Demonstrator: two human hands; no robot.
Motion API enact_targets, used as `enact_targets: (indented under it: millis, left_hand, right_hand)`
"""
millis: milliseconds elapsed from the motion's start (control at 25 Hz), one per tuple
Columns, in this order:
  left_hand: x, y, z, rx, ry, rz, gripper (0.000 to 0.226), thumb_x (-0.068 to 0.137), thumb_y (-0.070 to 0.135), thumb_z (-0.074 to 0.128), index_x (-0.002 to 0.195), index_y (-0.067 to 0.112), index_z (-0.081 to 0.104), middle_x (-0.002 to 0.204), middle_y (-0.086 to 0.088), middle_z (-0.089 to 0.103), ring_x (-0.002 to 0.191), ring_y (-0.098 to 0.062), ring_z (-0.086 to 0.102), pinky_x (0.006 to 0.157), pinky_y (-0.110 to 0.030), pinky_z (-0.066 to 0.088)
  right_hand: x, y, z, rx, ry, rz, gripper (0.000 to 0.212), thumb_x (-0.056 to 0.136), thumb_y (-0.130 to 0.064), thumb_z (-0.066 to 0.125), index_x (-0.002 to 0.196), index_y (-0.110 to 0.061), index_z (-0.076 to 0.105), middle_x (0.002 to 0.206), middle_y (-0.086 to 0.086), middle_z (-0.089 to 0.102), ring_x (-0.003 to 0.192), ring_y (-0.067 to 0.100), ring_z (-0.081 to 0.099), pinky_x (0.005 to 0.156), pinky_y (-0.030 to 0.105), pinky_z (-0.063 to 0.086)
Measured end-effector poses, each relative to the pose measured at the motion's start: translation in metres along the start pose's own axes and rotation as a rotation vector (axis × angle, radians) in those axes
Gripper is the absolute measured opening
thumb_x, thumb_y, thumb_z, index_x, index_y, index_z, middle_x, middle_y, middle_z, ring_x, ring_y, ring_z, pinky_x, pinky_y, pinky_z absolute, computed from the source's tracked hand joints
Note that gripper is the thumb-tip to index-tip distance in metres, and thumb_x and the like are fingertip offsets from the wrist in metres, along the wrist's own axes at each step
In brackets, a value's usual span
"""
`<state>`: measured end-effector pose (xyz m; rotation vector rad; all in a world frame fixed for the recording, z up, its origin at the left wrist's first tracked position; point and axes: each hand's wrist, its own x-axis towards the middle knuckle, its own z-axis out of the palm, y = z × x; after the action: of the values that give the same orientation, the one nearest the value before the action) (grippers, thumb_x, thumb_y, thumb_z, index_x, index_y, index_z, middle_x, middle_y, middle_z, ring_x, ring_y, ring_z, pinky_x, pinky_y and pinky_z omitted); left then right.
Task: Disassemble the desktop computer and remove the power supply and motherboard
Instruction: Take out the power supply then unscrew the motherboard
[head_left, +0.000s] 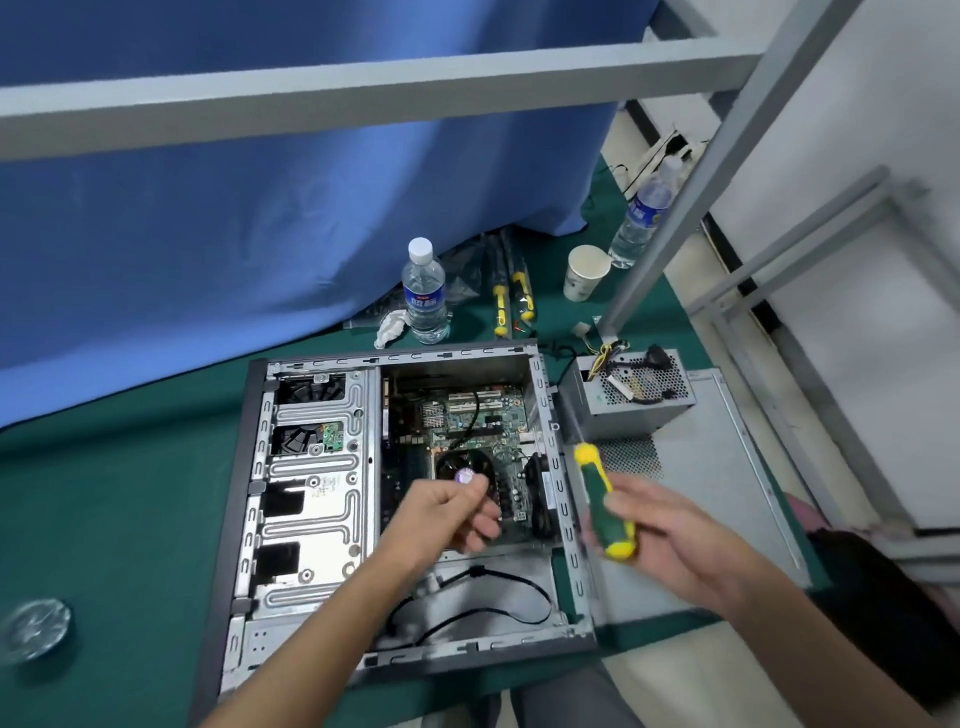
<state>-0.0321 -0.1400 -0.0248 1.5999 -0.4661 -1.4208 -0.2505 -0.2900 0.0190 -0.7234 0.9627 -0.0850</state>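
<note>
- The desktop computer case (311, 499) lies on its side, open, on the green-covered table (104, 519), near the front edge.
- The motherboard (467, 431) sits inside the case, in the rear compartment; a black CPU fan (457, 462) is mounted on it.
- The power supply (623, 400) stands outside the case, just beside its right wall, on the detached grey side panel (727, 467); its cable bundle (608, 353) rises from the top.
- The left hand (452, 509) hovers over the motherboard, fingers curled; whether it holds anything cannot be told.
- The right hand (670, 535) grips a green-and-yellow screwdriver (605, 504) by the handle, over the right wall of the case.
- A water bottle (425, 296) with a blue label stands behind the case; the label text is unreadable. The contents appear clear.
- A second water bottle (644, 213) and a paper cup (584, 273) stand toward the far right corner; the cup's contents are not visible.
- Two yellow-handled tools (511, 301) lie between the bottles.
- A crumpled tissue (389, 327) lies just beside the first bottle.
</note>
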Motion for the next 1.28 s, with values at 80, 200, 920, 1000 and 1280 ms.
enact_targets:
  millis: [80,200,920,1000,1280]
  left_hand:
    - [-0.008,-0.002,0.022,-0.027,-0.119,-0.049,0.050,0.089,0.049,0.050,0.072,0.007,0.070,0.062,-0.010,0.067,0.049,-0.014,0.056,0.049,-0.021,0.046]
    - [-0.013,-0.008,0.052,-0.035,-0.197,-0.035,0.056,0.090,0.056,0.044,0.061,0.013,0.065,0.049,-0.005,0.056,0.042,-0.014,0.048,0.048,-0.022,0.040]
    - [0.023,-0.009,-0.004,1.083,0.628,0.249,0.037,0.099,0.040,0.047,0.126,0.017,0.057,0.123,-0.010,0.059,0.115,-0.023,0.052,0.102,-0.041,0.043]
    - [0.036,-0.017,-0.041,1.149,0.726,0.120,0.061,0.100,0.045,0.044,0.152,0.018,0.028,0.155,-0.015,0.027,0.143,-0.031,0.025,0.116,-0.052,0.018]
    - [0.050,-0.045,-0.065,1.179,0.822,0.117,0.069,0.091,0.051,0.034,0.154,0.025,0.023,0.160,-0.007,0.017,0.146,-0.025,0.016,0.116,-0.047,0.012]
  right_hand:
    - [-0.003,0.018,0.014,-0.038,-0.086,0.006,0.040,0.067,0.004,0.069,0.106,-0.003,0.063,0.089,0.018,0.063,0.085,0.029,0.065,0.083,0.040,0.055]
    - [-0.002,0.038,0.035,-0.292,0.068,-0.131,0.026,0.069,-0.013,0.071,0.094,-0.011,0.067,0.076,0.012,0.060,0.068,0.019,0.058,0.070,0.034,0.048]
    - [0.051,0.060,-0.040,-0.616,0.543,-0.291,0.022,0.091,-0.026,0.065,0.076,-0.010,0.065,0.064,0.008,0.061,0.059,0.016,0.053,0.063,0.041,0.054]
    - [0.076,0.068,-0.051,-0.677,0.558,-0.230,0.020,0.092,-0.022,0.065,0.078,-0.008,0.065,0.073,0.016,0.065,0.064,0.020,0.055,0.067,0.043,0.053]
    - [0.151,0.092,-0.049,-0.933,0.636,-0.160,0.004,0.090,-0.010,0.065,0.088,-0.014,0.066,0.081,0.005,0.066,0.076,0.024,0.061,0.065,0.029,0.047]
